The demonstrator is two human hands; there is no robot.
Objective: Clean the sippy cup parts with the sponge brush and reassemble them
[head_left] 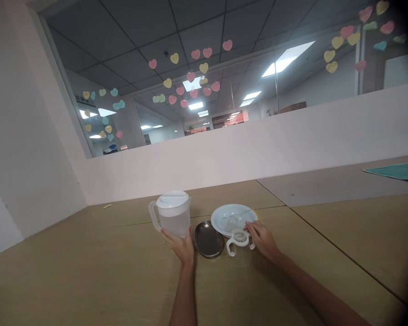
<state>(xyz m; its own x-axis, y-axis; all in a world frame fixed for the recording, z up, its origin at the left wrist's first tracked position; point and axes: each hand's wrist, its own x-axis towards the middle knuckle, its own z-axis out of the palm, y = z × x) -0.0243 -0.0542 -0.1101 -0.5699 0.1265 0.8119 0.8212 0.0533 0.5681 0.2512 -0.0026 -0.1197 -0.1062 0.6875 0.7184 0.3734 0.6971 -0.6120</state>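
Observation:
A clear plastic pitcher (174, 222) with a white lid and a side handle stands at centre left, a clear liquid apparently inside. My left hand (181, 246) is closed round its lower part, thumb on the right side. A baby bottle (240, 236) with a white two-handled collar and an open top stands at the right. My right hand (262, 239) grips it at the collar's right side, thumb and forefinger close together; the other fingers are partly hidden. Behind the bottle is a pale plate (229, 213) carrying a clear dome-shaped piece (233, 222).
Between the pitcher and the bottle lies an oval metal tray (209, 241) on the wooden table (122, 276). A green cloth (397, 171) is at the far right. A small pale scrap (107, 206) lies at the back left. A white wall (207, 160) with a window borders the table.

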